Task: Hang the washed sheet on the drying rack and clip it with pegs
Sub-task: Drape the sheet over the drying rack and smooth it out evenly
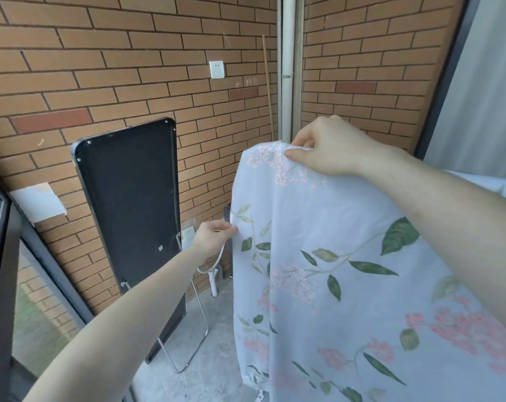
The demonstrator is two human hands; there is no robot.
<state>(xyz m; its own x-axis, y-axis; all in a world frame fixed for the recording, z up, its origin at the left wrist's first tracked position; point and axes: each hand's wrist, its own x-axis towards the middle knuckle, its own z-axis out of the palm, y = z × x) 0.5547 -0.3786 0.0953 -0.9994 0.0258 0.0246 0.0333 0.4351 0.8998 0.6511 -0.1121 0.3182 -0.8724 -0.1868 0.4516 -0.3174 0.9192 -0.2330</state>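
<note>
Two bare forearms are reaching forward from the bottom corners of the view, and a white sheet (pixel 347 271) printed with green leaves and pink blossoms is filling the lower right, draping down from its raised top edge toward the floor. The right hand (pixel 330 149) is holding the sheet's upper corner high, its thumb pressing on the near face of the cloth and its fingers curling over the top edge behind it. Lower down and to the left, the left hand (pixel 214 236) is pinching the sheet's left edge between thumb and fingertips, pulling it slightly outward. Whatever is carrying the sheet underneath is hiding behind the cloth, so I cannot tell whether it is lying on a rack. Just past the left hand, a dark flat board (pixel 129 227) on thin metal legs is leaning against the brick wall (pixel 115 68), standing on the grey concrete floor (pixel 217 343). A white cord (pixel 214 265) is hanging just beyond the left hand, beside the sheet's edge. Farther back, a white socket (pixel 217 69) is sitting on the brick wall, a thin stick (pixel 267 82) is leaning in the corner, and a pale pipe (pixel 286 68) is running upright beside it.
</note>
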